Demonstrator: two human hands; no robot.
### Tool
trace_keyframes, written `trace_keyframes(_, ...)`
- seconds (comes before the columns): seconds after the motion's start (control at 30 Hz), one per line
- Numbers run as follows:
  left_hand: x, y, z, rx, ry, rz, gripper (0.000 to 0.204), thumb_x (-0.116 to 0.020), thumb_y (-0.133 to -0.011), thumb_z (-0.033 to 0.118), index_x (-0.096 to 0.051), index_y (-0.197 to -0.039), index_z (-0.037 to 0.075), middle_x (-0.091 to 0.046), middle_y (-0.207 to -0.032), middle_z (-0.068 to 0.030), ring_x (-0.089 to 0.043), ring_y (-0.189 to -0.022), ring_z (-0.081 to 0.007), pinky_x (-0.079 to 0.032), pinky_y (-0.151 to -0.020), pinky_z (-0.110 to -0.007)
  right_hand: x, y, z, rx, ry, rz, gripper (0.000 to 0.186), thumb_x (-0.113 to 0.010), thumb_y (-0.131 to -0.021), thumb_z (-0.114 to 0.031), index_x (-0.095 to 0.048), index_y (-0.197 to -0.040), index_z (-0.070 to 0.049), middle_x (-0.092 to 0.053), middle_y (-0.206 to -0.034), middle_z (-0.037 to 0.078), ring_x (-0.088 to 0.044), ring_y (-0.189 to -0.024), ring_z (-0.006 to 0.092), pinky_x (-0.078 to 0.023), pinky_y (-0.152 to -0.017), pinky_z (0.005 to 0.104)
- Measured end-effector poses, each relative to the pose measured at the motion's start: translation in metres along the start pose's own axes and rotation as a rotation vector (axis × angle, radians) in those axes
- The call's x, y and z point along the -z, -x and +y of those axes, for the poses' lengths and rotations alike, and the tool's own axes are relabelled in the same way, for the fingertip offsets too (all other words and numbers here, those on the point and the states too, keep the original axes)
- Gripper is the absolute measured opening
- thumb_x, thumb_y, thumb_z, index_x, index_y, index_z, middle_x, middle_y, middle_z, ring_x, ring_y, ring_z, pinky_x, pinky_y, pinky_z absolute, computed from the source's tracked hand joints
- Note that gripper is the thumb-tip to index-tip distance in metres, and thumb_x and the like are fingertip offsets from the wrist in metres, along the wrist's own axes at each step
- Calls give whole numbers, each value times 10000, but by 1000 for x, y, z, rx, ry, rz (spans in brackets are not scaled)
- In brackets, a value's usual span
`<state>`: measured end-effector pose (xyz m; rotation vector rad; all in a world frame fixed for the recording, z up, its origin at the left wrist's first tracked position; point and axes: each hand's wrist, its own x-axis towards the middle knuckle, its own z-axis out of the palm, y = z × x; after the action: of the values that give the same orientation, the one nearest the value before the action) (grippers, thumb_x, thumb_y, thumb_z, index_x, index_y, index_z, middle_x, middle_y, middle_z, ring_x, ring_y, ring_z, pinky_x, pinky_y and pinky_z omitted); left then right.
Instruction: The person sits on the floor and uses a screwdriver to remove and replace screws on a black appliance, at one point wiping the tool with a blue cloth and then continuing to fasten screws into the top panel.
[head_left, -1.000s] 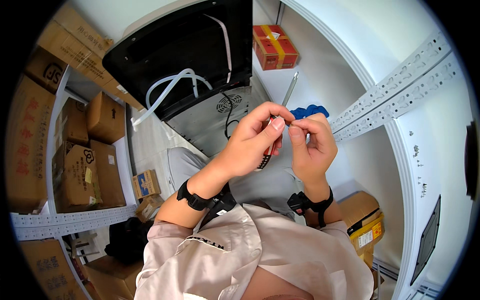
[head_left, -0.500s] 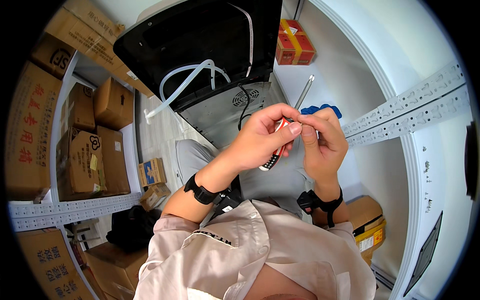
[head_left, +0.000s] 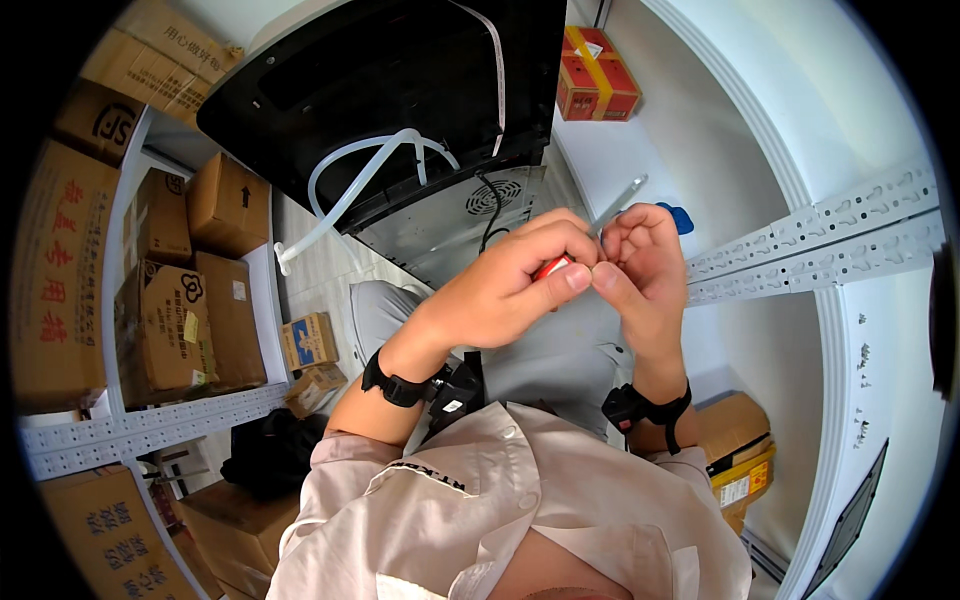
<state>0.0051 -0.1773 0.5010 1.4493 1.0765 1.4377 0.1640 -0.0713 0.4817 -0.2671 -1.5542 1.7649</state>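
My left hand is closed round a screwdriver with a red handle. Its metal shaft points up and to the right, past the fingers of my right hand. The right hand is raised close beside it, fingers curled and thumb tip almost meeting the left thumb. Something tiny may be pinched where the fingertips come together; it is too small to name. Beyond both hands stands a black-backed appliance with pale flexible hoses and a grey metal lower panel with a round vent.
A blue item lies on the white shelf behind my right hand, partly hidden. Farther back on that side sits a red box with yellow tape. Cardboard boxes fill the left rack. An opened carton lies near my right elbow.
The left hand has turned over the screwdriver, hiding most of its handle, and the shaft leans farther right. The right fingers have lifted and loosened from the left hand's fingertips.
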Motion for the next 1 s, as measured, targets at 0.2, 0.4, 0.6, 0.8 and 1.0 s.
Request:
trace_keyframes(0.2, 1, -8, -21, -88, 571, 186, 173, -480, -1057, 228, -534, -1046, 64, -539, -1144, -98, -560, -822, -124, -526, -714, -288, -13, 1, 29, 75, 289, -67, 669, -783, -822, -171, -383, -1335, -16, -552, -1115, 99, -555, -908, 143, -446, -717, 273)
trace_keyframes(0.4, -5, -16, -33, -134, 663, 331, 154, -477, -1057, 214, -529, -1057, 69, -528, -1224, -111, -597, -957, -148, -541, -842, -316, -33, 6, 47, 117, 303, -31, 786, -739, -858, -134, -283, -1473, 42, -494, -1317, 180, -587, -1132, 276, -488, -969, 390)
trace_keyframes(0.6, 10, -12, -29, -212, 305, 381, 178, -510, -1040, 234, -562, -1050, 64, -452, -1476, -211, -541, -1277, -298, -470, -1050, -472, -30, 7, 33, -34, 191, 32, 613, -631, -925, -76, -361, -1458, 61, -514, -1315, 177, -560, -1125, 226, -466, -952, 335)
trace_keyframes(0.8, 31, -1, -15, -164, 647, 730, 249, -491, -1041, 264, -640, -1107, 75, -615, -1340, -114, -630, -1147, -266, -516, -1018, -467, -9, 17, 33, 258, 426, 19, 486, -654, -847, -62, -544, -1291, 100, -641, -1079, 185, -624, -894, 256, -496, -806, 338)
trace_keyframes(1.0, 29, 4, -13, -164, 1005, 550, 295, -452, -1065, 287, -617, -1139, 54, -647, -1178, -79, -669, -1033, -251, -575, -905, -430, -18, 13, 20, 353, 547, -68, 482, -662, -772, -42, -598, -1226, 106, -668, -977, 194, -640, -807, 264, -513, -749, 334)
